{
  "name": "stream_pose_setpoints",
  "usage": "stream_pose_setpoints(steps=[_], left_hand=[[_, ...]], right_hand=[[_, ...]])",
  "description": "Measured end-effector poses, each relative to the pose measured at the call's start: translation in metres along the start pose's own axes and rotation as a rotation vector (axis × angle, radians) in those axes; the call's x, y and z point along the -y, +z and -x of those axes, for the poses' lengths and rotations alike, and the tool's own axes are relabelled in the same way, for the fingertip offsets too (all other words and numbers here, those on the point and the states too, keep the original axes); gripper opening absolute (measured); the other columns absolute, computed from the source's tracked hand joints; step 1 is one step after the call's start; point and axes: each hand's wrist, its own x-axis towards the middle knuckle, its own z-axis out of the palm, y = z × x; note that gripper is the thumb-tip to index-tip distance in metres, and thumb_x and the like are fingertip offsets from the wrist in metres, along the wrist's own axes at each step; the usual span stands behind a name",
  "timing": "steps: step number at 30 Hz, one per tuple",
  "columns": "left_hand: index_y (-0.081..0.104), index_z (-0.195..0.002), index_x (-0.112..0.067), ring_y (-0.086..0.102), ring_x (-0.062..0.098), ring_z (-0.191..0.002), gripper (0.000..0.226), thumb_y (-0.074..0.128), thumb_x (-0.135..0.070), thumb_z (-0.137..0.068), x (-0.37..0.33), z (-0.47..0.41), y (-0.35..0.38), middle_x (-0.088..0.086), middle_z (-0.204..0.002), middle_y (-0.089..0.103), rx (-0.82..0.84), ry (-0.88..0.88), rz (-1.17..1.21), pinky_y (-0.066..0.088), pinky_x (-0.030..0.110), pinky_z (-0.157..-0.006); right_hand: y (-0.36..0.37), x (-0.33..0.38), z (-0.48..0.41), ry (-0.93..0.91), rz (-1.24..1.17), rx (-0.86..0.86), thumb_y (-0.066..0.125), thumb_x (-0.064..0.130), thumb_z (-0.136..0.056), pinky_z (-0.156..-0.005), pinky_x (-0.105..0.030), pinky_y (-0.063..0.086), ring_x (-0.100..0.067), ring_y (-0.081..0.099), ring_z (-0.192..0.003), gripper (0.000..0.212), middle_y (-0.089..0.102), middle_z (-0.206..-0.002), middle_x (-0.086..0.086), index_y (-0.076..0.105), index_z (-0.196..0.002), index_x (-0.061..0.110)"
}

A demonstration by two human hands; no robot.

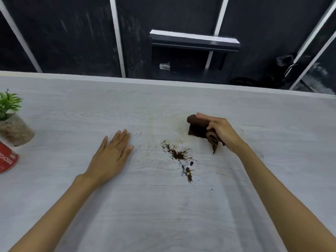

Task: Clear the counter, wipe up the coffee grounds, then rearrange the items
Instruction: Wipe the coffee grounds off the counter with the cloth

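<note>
Dark brown coffee grounds [179,155] lie scattered in a streak across the middle of the pale wood-grain counter [163,206]. My right hand [221,132] grips a folded brown cloth [199,127], pressed on the counter just beyond and to the right of the grounds. A faint brownish smear shows beside the cloth. My left hand [111,155] rests flat on the counter, fingers apart, left of the grounds and holding nothing.
A small potted green plant [12,122] stands at the left edge, with a red container [7,160] just in front of it. Beyond the counter's far edge, a clear plastic cup [165,66] lies on its side on a dark low shelf.
</note>
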Motion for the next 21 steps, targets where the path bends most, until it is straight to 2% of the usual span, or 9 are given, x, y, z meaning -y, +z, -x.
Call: stream_pose_setpoints(steps=[2,4,7,10,12,13,15,17,21], left_hand=[[0.004,-0.146,-0.021,-0.008,-0.002,-0.138,0.059,0.015,-0.047,-0.094,0.0,0.011,-0.001,-0.01,-0.155,-0.002,0.043,-0.007,-0.005,-0.008,0.03,-0.117],[0.002,-0.146,-0.021,-0.01,-0.001,-0.139,0.063,0.012,-0.052,-0.092,0.002,0.021,0.001,-0.012,-0.153,-0.006,0.061,0.007,-0.001,-0.008,0.029,-0.117],[0.003,-0.146,-0.02,-0.01,-0.002,-0.138,0.069,0.007,-0.06,-0.089,0.005,0.025,0.003,-0.013,-0.152,-0.006,0.033,0.051,-0.022,-0.009,0.029,-0.116],[0.006,-0.146,-0.019,-0.007,-0.002,-0.138,0.06,0.015,-0.047,-0.093,0.004,0.027,0.004,-0.008,-0.155,0.0,0.029,0.043,-0.014,-0.008,0.029,-0.117],[0.007,-0.146,-0.019,-0.005,-0.001,-0.138,0.061,0.014,-0.047,-0.093,0.003,0.031,0.006,-0.008,-0.156,0.002,0.019,0.052,0.002,-0.007,0.029,-0.117],[0.008,-0.146,-0.019,-0.005,-0.002,-0.138,0.062,0.013,-0.049,-0.093,0.003,0.033,0.006,-0.008,-0.156,0.002,0.018,0.063,0.003,-0.007,0.028,-0.117],[0.009,-0.146,-0.018,-0.005,-0.003,-0.137,0.066,0.009,-0.054,-0.091,0.005,0.035,0.006,-0.008,-0.155,0.004,0.013,0.088,-0.005,-0.006,0.028,-0.116],[0.011,-0.146,-0.017,-0.003,-0.001,-0.138,0.069,0.007,-0.053,-0.087,0.008,0.036,0.004,-0.008,-0.155,0.005,-0.004,0.099,-0.016,-0.005,0.029,-0.116],[0.011,-0.146,-0.015,0.002,0.006,-0.143,0.057,0.017,-0.043,-0.096,0.007,0.035,0.0,-0.004,-0.156,0.007,-0.028,0.091,-0.014,-0.003,0.032,-0.118]], right_hand=[[-0.004,-0.018,0.018,0.038,0.167,-0.108,0.033,-0.006,-0.088,-0.106,-0.018,0.031,-0.015,0.031,-0.139,0.05,0.039,-0.148,0.004,0.056,-0.128,0.014],[0.008,-0.032,0.039,0.028,0.307,-0.128,0.034,-0.003,-0.092,-0.113,-0.022,0.016,-0.014,0.021,-0.144,0.05,0.029,-0.153,0.005,0.047,-0.135,0.017],[0.049,-0.025,0.058,-0.065,0.436,-0.066,0.036,-0.002,-0.093,-0.115,-0.026,0.011,-0.015,0.011,-0.146,0.053,0.019,-0.156,0.003,0.035,-0.143,0.017],[0.091,-0.007,0.061,-0.084,0.399,0.065,0.036,-0.004,-0.092,-0.117,-0.028,0.008,-0.015,0.01,-0.146,0.055,0.019,-0.156,0.002,0.033,-0.143,0.015],[0.097,0.005,0.06,-0.027,0.237,0.073,0.035,-0.005,-0.091,-0.115,-0.023,0.014,-0.015,0.019,-0.144,0.053,0.026,-0.154,0.002,0.04,-0.14,0.014],[0.094,0.009,0.063,0.013,0.137,0.034,0.034,-0.005,-0.091,-0.113,-0.022,0.023,-0.014,0.028,-0.14,0.052,0.031,-0.152,0.003,0.044,-0.138,0.015],[0.081,0.016,0.076,0.087,-0.054,-0.09,0.034,-0.004,-0.091,-0.092,-0.013,0.043,-0.01,0.049,-0.118,0.049,0.041,-0.147,0.002,0.051,-0.132,0.017],[0.068,0.018,0.096,0.141,-0.184,-0.219,0.035,-0.002,-0.09,-0.073,-0.009,0.046,-0.008,0.055,-0.098,0.048,0.048,-0.142,0.0,0.055,-0.128,0.018],[0.053,0.01,0.143,0.194,-0.093,-0.459,0.034,0.0,-0.092,-0.092,-0.019,0.039,-0.014,0.044,-0.125,0.048,0.04,-0.147,0.005,0.05,-0.134,0.018]])
